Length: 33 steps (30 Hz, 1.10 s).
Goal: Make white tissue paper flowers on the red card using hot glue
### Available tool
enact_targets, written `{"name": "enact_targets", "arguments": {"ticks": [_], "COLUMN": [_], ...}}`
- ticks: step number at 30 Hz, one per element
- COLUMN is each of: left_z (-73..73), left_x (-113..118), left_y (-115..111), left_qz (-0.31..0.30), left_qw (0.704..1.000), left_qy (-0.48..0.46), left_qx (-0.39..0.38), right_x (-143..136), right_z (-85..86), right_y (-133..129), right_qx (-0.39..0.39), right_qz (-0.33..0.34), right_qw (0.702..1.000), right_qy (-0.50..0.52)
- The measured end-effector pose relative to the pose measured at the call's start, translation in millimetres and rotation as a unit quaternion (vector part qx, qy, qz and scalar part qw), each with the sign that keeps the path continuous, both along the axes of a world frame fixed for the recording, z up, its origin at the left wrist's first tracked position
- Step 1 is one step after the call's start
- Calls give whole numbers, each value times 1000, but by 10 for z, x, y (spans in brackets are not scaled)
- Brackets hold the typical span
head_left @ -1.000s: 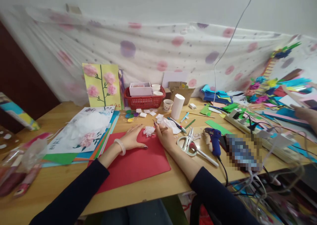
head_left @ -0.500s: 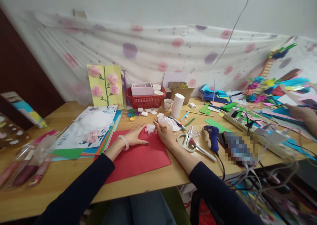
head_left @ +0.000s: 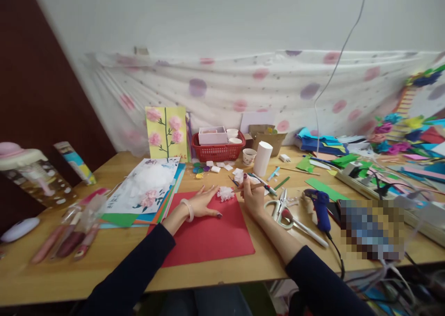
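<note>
While your left hand lies open on the red sheet, your right hand grips a thin stick (tip unclear); the white tuft between them could crush if either slides inward.

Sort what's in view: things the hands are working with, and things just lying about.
In use:
- red paper, under the left hand
- white ruffled tuft, at the paper's far edge
- slim brown tool, in the right hand

Apparently just lying about:
- scissors
- blue glue gun
- computer mouse
- red basket
</note>
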<state>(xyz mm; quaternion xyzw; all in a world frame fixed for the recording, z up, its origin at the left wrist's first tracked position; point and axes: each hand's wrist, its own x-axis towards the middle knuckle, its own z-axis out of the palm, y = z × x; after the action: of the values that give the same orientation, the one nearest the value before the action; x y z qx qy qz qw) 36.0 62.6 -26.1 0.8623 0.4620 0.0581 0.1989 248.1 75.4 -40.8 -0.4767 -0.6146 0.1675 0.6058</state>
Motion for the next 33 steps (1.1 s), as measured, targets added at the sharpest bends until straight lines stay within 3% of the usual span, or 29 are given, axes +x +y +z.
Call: {"name": "enact_targets", "arguments": {"ticks": [4,9,13,25,33], "left_z": [223,530,575,626,510], "left_x": [-183,-767,-1017,-1145,-1114], "left_y": [17,49,-25,-93,-23], "left_qz": [52,266,365,382,366], "left_qw": [997,949,910,911,918], "left_qy": [-1,39,108,116,119], "left_qx": [55,165,164,102,95], "right_x": [4,-4,-12,7,11], "right_z": [-5,22,63,55,66], "right_y": [4,-5,-19,-9,-13], "right_qx": [-18,-1,26,34,40], "right_qz": [10,17,18,17,13], "right_qw": [1000,1000,999,999,998], "right_qy": [11,0,-21,-28,-50]}}
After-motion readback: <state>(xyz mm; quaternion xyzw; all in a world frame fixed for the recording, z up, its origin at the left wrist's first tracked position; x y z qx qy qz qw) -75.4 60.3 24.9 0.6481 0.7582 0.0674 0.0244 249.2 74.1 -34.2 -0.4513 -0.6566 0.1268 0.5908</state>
